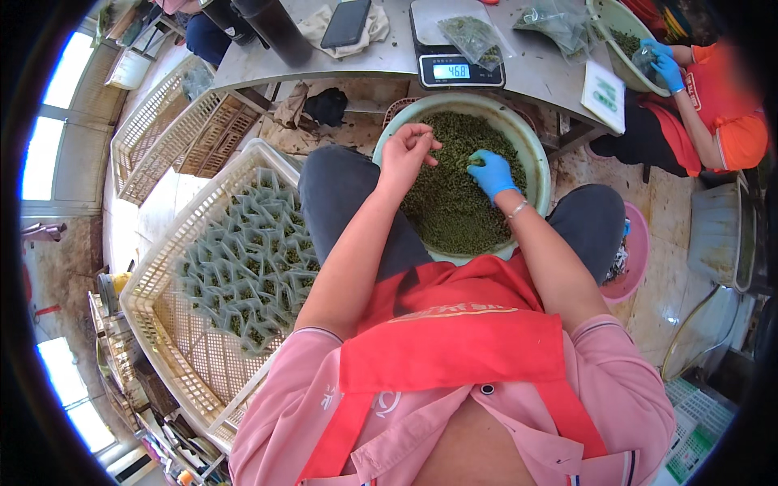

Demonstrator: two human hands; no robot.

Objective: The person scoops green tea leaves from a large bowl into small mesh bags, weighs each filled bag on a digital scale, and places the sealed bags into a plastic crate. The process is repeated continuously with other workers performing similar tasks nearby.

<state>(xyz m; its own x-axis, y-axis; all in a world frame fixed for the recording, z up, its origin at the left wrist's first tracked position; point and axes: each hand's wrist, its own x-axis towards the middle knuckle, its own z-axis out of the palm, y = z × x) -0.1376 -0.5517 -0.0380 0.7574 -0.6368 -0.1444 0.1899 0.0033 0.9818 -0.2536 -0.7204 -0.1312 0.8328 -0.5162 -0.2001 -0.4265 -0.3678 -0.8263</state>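
Note:
A large pale green basin stands between my knees, filled with small dark green granules. Above its left rim is my bare left hand, its fingers curled together and the thumb against them; whatever they may hold does not show. Over the heap, my right hand wears a blue glove. Its fingers are drawn in, with some of the green granules showing at the tips. Just beyond the basin, a clear bag of green granules lies on a digital scale.
At my left, a cream plastic crate holds many open clear bags partly filled with green. A metal table carries a phone and dark bottle. A co-worker's gloved hands hold a bag; a pink basin sits right.

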